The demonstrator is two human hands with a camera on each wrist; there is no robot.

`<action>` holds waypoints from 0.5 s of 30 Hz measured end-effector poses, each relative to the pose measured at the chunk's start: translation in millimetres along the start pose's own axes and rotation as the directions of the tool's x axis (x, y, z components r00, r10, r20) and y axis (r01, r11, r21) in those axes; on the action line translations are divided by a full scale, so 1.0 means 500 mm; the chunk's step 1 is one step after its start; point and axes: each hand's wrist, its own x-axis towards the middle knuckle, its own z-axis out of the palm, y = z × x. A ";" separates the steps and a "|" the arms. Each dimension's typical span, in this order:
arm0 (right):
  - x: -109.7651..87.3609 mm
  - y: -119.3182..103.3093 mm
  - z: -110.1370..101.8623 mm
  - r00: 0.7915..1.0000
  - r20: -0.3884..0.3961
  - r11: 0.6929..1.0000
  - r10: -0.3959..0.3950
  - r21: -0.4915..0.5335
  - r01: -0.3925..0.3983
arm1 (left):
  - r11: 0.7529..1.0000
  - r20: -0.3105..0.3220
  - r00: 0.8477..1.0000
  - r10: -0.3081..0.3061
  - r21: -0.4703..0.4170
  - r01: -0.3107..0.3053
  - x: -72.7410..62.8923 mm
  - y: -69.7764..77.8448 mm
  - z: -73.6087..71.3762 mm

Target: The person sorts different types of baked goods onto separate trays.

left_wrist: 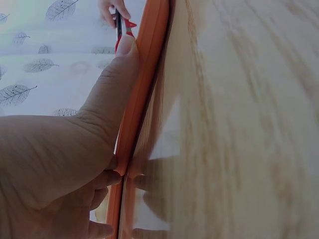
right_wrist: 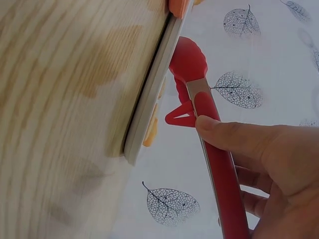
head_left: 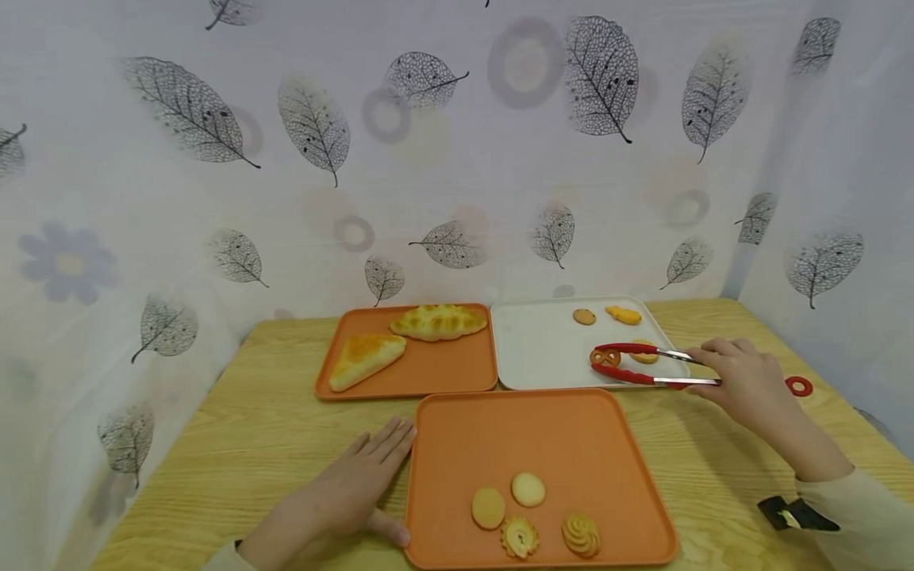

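Right hand: the right hand is reaching to the far right, its thumb and fingers closing around red-and-steel tongs.
Tong tips: they are standing apart on the far and near sides of a pretzel cookie; whether they are pinching it, I cannot tell.
Pretzel: it is lying toward the near edge of the white tray, just left of a round cookie partly behind the tongs.
Left hand: the left hand is spreading its thumb from straight fingers, touching the left rim of the near orange tray.
Edges: the near tray's far rim is running close to the white tray and the far orange tray.
Room: bare orange surface is stretching from the near tray's cookies to its far rim; wooden tabletop is flanking its right side.
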 end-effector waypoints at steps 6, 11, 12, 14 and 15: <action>-0.008 -0.013 -0.003 0.999 0.021 0.999 0.043 0.014 -0.043 | 1.000 -0.008 1.000 0.015 -0.002 -0.015 -0.006 0.002 -0.004; -0.013 -0.021 -0.007 0.996 0.049 0.997 0.077 0.009 -0.078 | 1.000 -0.008 1.000 0.023 0.006 -0.023 -0.012 0.001 -0.006; -0.013 -0.023 -0.008 0.995 0.056 0.996 0.084 0.006 -0.085 | 1.000 -0.009 1.000 0.024 0.009 -0.024 -0.013 0.000 -0.006; -0.015 -0.027 -0.011 0.993 0.065 0.996 0.094 0.002 -0.095 | 1.000 -0.007 1.000 0.025 0.011 -0.025 -0.015 -0.001 -0.006; -0.015 -0.029 -0.013 0.992 0.073 0.995 0.101 0.002 -0.101 | 1.000 -0.007 1.000 0.027 0.013 -0.027 -0.016 -0.001 -0.006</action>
